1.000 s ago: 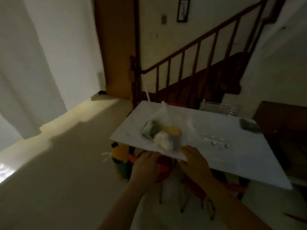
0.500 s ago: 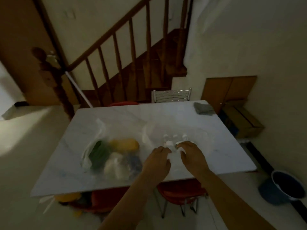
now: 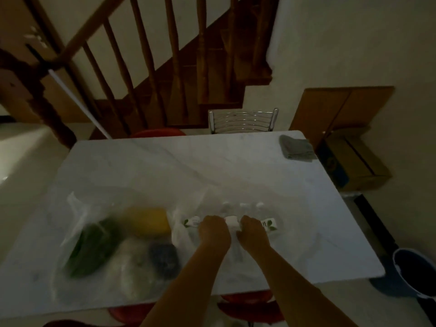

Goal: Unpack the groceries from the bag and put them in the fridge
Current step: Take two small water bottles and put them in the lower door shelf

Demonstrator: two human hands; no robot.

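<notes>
Two clear plastic bags lie on a white marble table. The left bag holds a green vegetable, a yellow fruit, a dark purple item and something white. The right bag holds small white bottles with green-printed labels. My left hand and my right hand are both closed on this right bag, close together over the bottles. The scene is dim and blurred.
A grey cloth lies at the table's far right corner. A metal chair stands behind the table, red chairs below the near edge. Cardboard boxes and a blue bucket sit on the right floor. A wooden staircase rises behind.
My view swung right and down over the table. Both hands left the bag of vegetables and moved to the bag of bottles, where they now grip it.
</notes>
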